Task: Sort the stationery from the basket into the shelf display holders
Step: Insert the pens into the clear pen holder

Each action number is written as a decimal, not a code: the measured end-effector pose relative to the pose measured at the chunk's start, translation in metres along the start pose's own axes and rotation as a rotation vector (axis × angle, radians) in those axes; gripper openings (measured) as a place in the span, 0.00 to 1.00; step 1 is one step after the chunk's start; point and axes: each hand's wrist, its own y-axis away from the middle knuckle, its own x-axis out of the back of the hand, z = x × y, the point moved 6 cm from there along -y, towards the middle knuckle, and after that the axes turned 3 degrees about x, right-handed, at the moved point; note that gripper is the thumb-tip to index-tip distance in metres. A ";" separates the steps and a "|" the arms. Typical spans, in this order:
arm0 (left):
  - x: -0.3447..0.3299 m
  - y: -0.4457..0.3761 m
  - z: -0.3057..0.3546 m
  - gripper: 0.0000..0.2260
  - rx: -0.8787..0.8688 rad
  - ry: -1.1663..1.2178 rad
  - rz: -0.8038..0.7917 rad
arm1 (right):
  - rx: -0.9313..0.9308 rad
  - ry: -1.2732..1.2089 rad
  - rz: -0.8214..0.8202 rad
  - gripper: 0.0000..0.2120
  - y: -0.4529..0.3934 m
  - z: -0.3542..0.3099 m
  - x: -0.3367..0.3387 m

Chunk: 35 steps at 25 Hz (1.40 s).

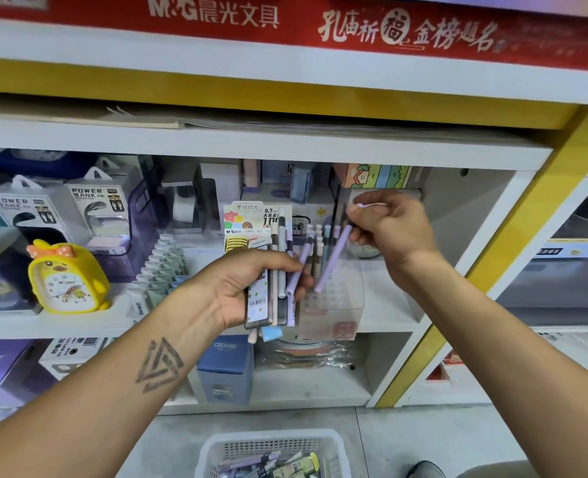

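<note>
White shelving behind; left hand [247,284] grips slim pens [282,270], right hand [387,229] pinches lilac pen [332,258].

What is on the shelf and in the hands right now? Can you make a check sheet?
Surface: white shelf with a clear pen holder on it.
Job's things: lilac pen tilted over the holder; bundle of pens and packets; white basket on the floor, stationery inside.
Clutter: yellow duck clock, power bank boxes, blue box.
Hands: left hand grips the bundle; right hand pinches the lilac pen.
Cables: nothing seen.
Surroundings: red sign above, yellow shelf frame.
</note>
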 end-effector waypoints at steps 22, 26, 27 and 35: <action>0.002 -0.002 0.000 0.10 -0.032 -0.018 -0.005 | 0.450 1.109 -0.269 0.10 0.009 0.018 -0.024; -0.003 -0.001 0.001 0.11 -0.053 -0.019 -0.033 | 0.260 0.849 -0.210 0.14 0.007 0.017 -0.024; -0.005 -0.001 0.000 0.11 -0.055 -0.025 -0.039 | 0.144 0.591 -0.219 0.15 0.007 0.018 -0.024; 0.000 -0.002 -0.001 0.05 -0.009 0.071 0.030 | 0.070 0.059 0.010 0.07 0.002 -0.002 0.005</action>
